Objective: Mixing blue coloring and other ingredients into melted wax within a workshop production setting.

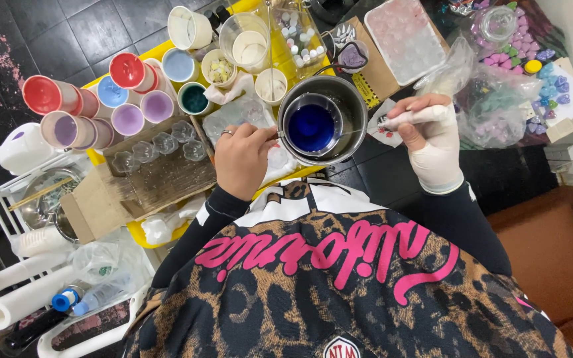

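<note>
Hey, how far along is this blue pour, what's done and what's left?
Done: blue liquid sits ready in an inner cup inside the metal pot. In hand: the gloved right hand grips the pot's white handle, while the bare left hand holds a thin stirrer at the rim. Left: the clear moulds on the cardboard look empty.
</note>
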